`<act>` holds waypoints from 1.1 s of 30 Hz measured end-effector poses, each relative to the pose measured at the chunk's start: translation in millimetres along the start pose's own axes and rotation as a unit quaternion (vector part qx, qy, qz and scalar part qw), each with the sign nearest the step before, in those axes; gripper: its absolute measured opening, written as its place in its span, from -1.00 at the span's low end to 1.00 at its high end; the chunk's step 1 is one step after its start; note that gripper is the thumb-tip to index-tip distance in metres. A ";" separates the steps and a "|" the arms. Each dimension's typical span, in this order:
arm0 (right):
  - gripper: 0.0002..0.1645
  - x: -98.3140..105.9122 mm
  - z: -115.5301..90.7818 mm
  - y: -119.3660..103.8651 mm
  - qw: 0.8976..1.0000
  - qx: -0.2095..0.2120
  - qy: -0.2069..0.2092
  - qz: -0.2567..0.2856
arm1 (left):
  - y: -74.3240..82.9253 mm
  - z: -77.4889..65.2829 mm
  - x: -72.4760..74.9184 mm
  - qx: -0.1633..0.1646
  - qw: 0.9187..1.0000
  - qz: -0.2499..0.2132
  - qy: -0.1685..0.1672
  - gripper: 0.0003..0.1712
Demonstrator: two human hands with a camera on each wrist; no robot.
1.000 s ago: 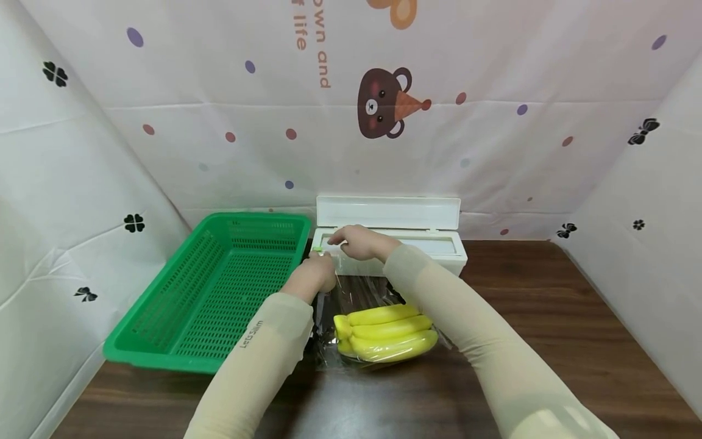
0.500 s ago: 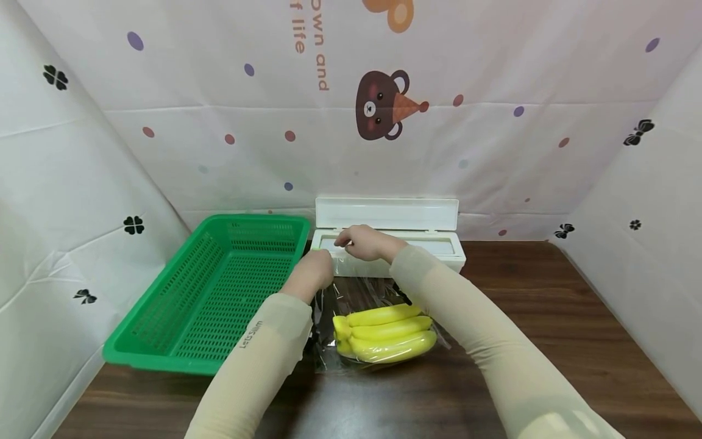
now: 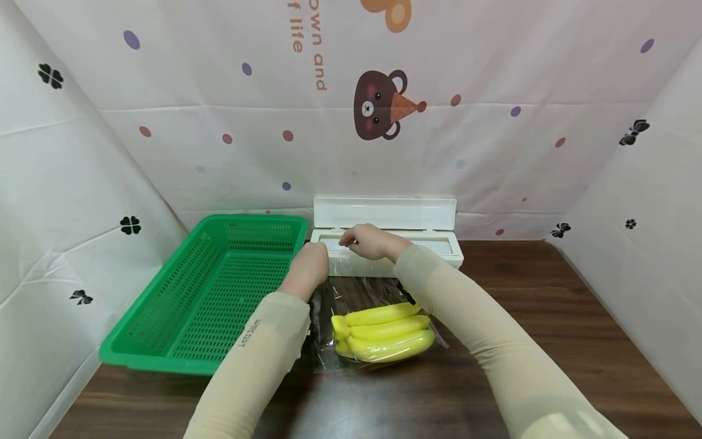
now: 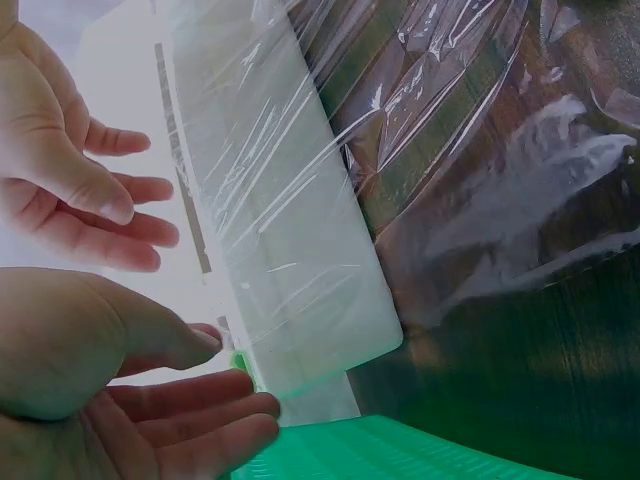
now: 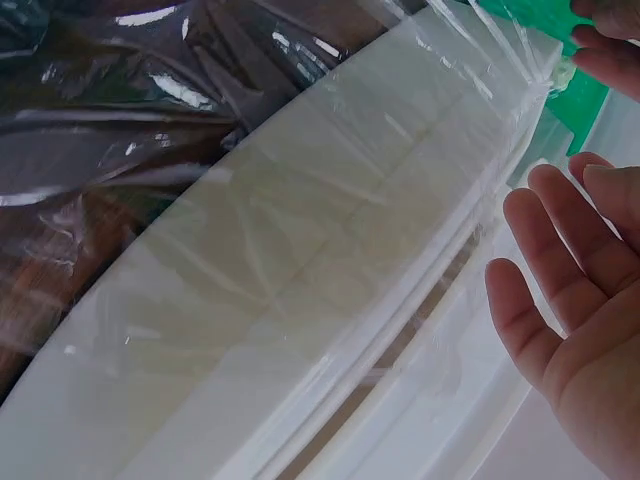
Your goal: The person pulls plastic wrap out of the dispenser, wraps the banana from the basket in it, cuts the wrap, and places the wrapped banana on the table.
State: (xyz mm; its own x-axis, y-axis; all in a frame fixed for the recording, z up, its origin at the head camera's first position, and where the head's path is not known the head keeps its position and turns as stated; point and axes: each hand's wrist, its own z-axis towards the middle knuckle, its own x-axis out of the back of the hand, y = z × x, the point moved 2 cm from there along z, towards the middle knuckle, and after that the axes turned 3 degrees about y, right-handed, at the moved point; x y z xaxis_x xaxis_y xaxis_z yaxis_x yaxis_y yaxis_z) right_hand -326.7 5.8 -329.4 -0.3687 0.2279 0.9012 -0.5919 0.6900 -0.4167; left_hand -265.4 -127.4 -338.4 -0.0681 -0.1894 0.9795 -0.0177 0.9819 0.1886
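The white cling film dispenser [image 3: 384, 244] stands at the back with its lid raised. Clear cling film [image 4: 450, 130] runs from its front edge over the table. A bunch of yellow bananas [image 3: 384, 334] lies at the front of the film, some of it glossy under film. My left hand [image 3: 308, 268] is at the dispenser's left end. In the left wrist view its loosely bent fingers are close to a small green slider [image 4: 238, 362]; whether they touch it is unclear. Over the dispenser's left half hovers my right hand [image 3: 368, 241], fingers loosely bent, holding nothing.
A green plastic basket [image 3: 148, 360] stands left of the dispenser, close to my left forearm. Behind everything hangs a printed cloth wall [image 3: 274, 158]. The brown wooden tabletop [image 3: 543, 317] extends to the right.
My left hand has moved slightly up and left, now covering the green slider in the head view. The right hand has shifted slightly right over the dispenser. Bananas and basket stay put.
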 end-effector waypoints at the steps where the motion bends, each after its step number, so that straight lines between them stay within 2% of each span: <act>1: -0.60 1.0 -0.8 1.2 1.000 -0.001 0.001 0.000 | 0.1 0.5 0.8 0.002 1.000 0.000 0.001 -0.88; 12: -0.61 8.3 -11.4 16.5 1.000 -0.024 0.014 0.006 | -2.1 3.3 3.5 0.027 0.999 -0.031 0.010 -0.80; 20: -0.61 12.0 -20.1 29.6 0.999 -0.037 0.026 0.015 | -3.5 5.5 0.6 0.029 0.998 -0.051 0.020 -0.58; 23: -0.61 13.1 -23.2 33.9 0.999 -0.043 0.029 0.016 | -3.4 7.2 -0.8 0.018 0.999 -0.040 0.014 -0.65; 26: -0.60 14.0 -26.0 37.0 0.998 -0.048 0.030 0.017 | -3.3 8.9 -2.7 -0.008 1.000 -0.011 0.002 -0.72; 29: -0.60 15.3 -28.6 38.5 0.998 -0.051 0.027 0.017 | -2.6 9.6 -4.1 -0.036 0.999 0.022 -0.008 -0.74; 33: -0.60 16.8 -31.2 41.7 0.998 -0.053 0.022 0.021 | -0.9 9.5 -5.0 -0.056 0.997 0.049 -0.008 -0.74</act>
State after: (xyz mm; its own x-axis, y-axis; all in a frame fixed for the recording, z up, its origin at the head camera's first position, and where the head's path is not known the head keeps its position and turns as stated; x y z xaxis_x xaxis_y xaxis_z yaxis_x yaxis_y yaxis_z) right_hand -335.2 59.8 -328.0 -0.3584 0.2871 0.8883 -0.4958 0.7477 -0.4417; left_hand -274.6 -127.4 -344.2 -0.0809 -0.0910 0.9926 0.1004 0.9900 0.0990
